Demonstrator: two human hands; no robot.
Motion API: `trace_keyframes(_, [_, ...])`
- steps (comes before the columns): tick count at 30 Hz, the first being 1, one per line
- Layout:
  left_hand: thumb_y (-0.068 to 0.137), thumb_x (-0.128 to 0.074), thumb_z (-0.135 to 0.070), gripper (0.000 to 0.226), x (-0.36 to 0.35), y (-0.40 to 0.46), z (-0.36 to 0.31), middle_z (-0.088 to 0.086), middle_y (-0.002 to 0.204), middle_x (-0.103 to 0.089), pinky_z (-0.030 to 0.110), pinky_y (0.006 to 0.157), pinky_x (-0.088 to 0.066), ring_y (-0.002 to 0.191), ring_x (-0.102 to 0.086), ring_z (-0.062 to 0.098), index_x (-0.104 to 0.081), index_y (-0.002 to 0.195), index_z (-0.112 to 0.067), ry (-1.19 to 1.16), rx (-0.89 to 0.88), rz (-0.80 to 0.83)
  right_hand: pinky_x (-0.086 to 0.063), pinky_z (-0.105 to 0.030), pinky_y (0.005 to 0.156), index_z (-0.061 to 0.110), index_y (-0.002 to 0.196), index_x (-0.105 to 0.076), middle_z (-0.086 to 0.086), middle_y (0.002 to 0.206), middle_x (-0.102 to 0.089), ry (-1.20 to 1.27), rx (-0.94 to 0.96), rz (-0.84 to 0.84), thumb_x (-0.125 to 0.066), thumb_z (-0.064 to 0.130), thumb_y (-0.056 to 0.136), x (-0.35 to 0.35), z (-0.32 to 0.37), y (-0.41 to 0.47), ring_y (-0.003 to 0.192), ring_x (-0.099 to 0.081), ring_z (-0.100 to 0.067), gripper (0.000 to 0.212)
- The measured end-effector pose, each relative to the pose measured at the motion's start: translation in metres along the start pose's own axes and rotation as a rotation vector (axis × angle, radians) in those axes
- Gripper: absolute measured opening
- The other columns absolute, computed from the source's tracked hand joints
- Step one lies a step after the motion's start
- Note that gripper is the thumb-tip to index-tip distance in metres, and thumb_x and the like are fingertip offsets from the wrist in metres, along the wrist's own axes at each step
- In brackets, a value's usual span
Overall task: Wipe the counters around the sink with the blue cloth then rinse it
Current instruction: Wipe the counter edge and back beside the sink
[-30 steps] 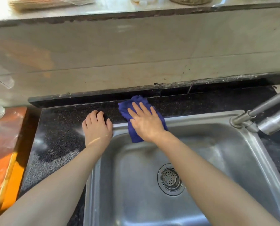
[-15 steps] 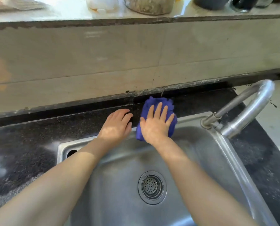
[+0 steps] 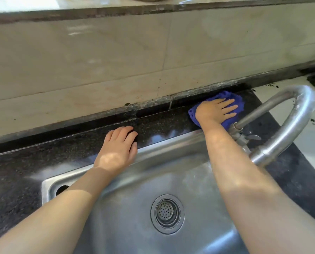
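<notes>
Right now the right hand (image 3: pixel 215 111) lies flat, fingers spread, palm down on the blue cloth (image 3: pixel 234 102), pressing it to the surface rather than clenching it; the cloth sits bunched under and around the palm, w/ blue showing past the fingertips and at the wrist side. It's in the upper right of the frame, on the narrow back strip of the dark counter (image 3: pixel 162 123), btwn the sink (image 3: pixel 171 143) rim and the raised ledge under the tiled wall (image 3: pixel 98 61).

Left hand (image 3: pixel 119 147) is empty, open, palm down at mid-frame, fingers on the counter strip and heel over the sink rim, prob. bracing. It's well apart from the cloth.

Key relation: the strip's long axis runs left-right, climbing slightly toward the right. The cloth is at its right end, touching or just beside the base of the faucet (image 3: pixel 281 125), which arches over the right counter. So more wiping looks to go either back left along the strip or around the faucet base to the counter at right; the right hand is the nearer one for both. Faucet stem crowds the wrist there, so snagging looks possible.

Drain (image 3: pixel 167 213) sits lower centre; no water seen running. Rinse not begun, I'd judge.
</notes>
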State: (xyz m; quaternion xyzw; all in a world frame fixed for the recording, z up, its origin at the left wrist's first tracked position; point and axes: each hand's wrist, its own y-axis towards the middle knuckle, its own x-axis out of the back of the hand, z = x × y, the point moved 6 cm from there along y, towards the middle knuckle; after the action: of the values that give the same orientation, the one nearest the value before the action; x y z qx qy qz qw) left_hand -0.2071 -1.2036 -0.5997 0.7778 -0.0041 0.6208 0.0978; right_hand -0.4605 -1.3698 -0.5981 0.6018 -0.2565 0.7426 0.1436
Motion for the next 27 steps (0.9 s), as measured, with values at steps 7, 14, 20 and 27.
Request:
trace_keyframes(7, [0.086,-0.035,-0.024,0.040,-0.001,0.000,-0.001,0.015,0.113,-0.061,0.045,0.092,-0.036,0.104,-0.056,0.034,-0.063,0.107,-0.004,0.008,0.021,-0.001,0.004,-0.053,0.113,0.001,0.148,-0.009,-0.023,0.155,0.007,-0.149,0.457,0.096,-0.030,0.041,0.098,-0.051,0.047,-0.119,0.142,0.010,-0.042,0.067])
trace_keyframes(14, [0.087,-0.034,-0.024,0.042,0.002,0.000,-0.005,0.016,0.114,-0.061,0.048,0.092,-0.042,0.107,-0.055,0.035,-0.062,0.109,-0.002,-0.009,0.011,0.014,0.003,-0.054,0.113,-0.001,0.148,-0.006,-0.020,0.156,0.005,-0.073,0.085,-0.015,-0.026,0.030,0.099,-0.004,-0.007,-0.005,0.142,0.007,-0.042,0.061])
trace_keyframes(20, [0.088,-0.035,-0.027,0.043,-0.001,0.002,-0.001,0.013,0.121,-0.057,0.046,0.099,-0.036,0.115,-0.051,0.033,-0.060,0.115,-0.006,-0.067,0.035,0.035,0.004,-0.052,0.114,-0.003,0.147,-0.005,-0.020,0.156,0.005,-0.088,0.180,0.016,-0.029,0.040,0.099,-0.025,0.024,-0.055,0.142,0.007,-0.042,0.069])
trace_keyframes(27, [0.083,-0.029,-0.025,0.049,0.042,-0.078,0.041,0.008,0.120,-0.061,0.047,0.106,-0.028,0.114,-0.054,0.027,-0.060,0.118,-0.010,-0.096,0.246,-0.006,0.001,-0.050,0.114,0.002,0.148,-0.006,-0.019,0.156,0.006,-0.225,0.667,0.151,-0.028,0.036,0.099,-0.074,0.092,-0.228,0.142,0.007,-0.041,0.064])
